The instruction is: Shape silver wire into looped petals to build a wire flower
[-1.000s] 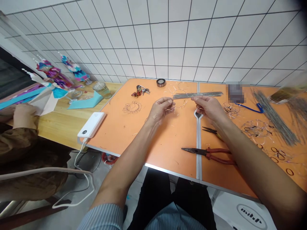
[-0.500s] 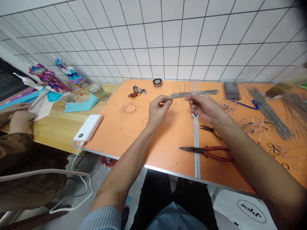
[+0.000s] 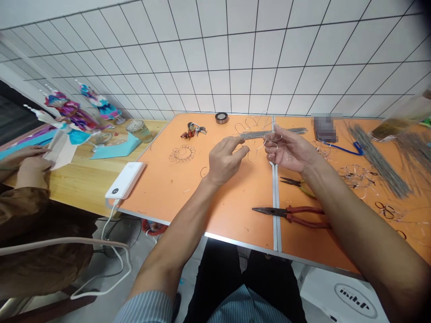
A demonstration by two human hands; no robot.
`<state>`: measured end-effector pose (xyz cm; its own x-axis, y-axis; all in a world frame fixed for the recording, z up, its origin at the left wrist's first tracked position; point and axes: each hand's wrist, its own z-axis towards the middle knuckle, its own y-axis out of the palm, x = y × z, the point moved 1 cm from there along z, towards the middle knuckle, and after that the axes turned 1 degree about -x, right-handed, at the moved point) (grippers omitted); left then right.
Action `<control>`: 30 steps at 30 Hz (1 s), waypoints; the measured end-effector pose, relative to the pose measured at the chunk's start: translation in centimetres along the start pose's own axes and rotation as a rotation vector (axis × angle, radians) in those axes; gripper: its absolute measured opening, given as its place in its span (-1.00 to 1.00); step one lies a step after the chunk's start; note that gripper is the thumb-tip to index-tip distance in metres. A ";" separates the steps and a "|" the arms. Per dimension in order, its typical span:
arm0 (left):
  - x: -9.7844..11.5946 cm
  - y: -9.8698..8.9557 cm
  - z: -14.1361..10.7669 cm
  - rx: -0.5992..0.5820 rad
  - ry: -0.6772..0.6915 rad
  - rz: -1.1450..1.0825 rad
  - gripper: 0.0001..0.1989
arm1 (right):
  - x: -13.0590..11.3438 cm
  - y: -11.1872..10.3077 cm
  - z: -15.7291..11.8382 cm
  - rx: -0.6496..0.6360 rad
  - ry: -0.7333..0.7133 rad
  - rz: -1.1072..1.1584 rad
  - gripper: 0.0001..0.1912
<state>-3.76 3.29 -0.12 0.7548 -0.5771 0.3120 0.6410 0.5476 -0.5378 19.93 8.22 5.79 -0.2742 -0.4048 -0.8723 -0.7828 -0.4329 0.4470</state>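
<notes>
A thin wire bent into several loops (image 3: 251, 123) hangs above the orange table (image 3: 235, 193). My right hand (image 3: 286, 148) is closed on this looped wire at its right side. My left hand (image 3: 227, 159) is at the wire's left side, thumb and fingers apart, with nothing visible between them. Behind the hands lies a bundle of straight grey wires (image 3: 257, 133). A round looped wire piece (image 3: 182, 153) rests on the table left of my left hand. Red-handled pliers (image 3: 291, 215) and smaller yellow-handled pliers (image 3: 296, 181) lie below my right hand.
Tape (image 3: 221, 118) and keys (image 3: 193, 130) are at the back. A power bank (image 3: 125, 180) with a cable sits at the left edge. More wire bundles (image 3: 380, 159) and tangled wire (image 3: 357, 176) lie right. A person's hands (image 3: 32, 163) hold folded paper at far left.
The thumb and fingers of my left hand have come apart. My right hand has turned and opened somewhat around the wire, whose loops now stand out more clearly.
</notes>
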 end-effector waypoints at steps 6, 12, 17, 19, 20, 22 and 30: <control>-0.5 0.3 0.1 0.222 0.403 0.357 -0.65 | -0.6 -0.5 -0.1 0.034 -0.032 -0.093 -0.61; -0.6 0.4 0.1 0.152 0.364 0.346 -0.65 | -0.7 -0.3 -0.4 0.071 -0.103 -0.320 -0.70; -0.6 0.8 -0.3 0.033 0.252 0.246 -0.66 | -0.3 0.2 -0.4 0.173 -0.152 -0.564 -0.68; -0.4 0.8 -0.4 -0.014 0.212 0.176 -0.70 | -0.2 0.1 -0.3 0.217 -0.168 -0.589 -0.67; -0.2 0.8 -0.4 -0.025 0.202 0.145 -0.72 | -0.2 0.0 -0.3 0.236 -0.176 -0.593 -0.67; 0.3 0.5 -0.3 -0.026 0.180 0.078 -0.71 | -0.2 -0.2 -0.2 0.260 -0.190 -0.594 -0.70; 0.0 -0.6 0.9 0.084 -0.460 -0.487 -0.62 | -0.2 -0.2 -0.3 0.239 -0.183 -0.652 -0.73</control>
<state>-4.06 3.51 0.87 0.3479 -0.4634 0.8150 0.9177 0.3464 -0.1948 20.28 8.13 5.90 0.2183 0.0269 -0.9755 -0.9141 -0.3443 -0.2141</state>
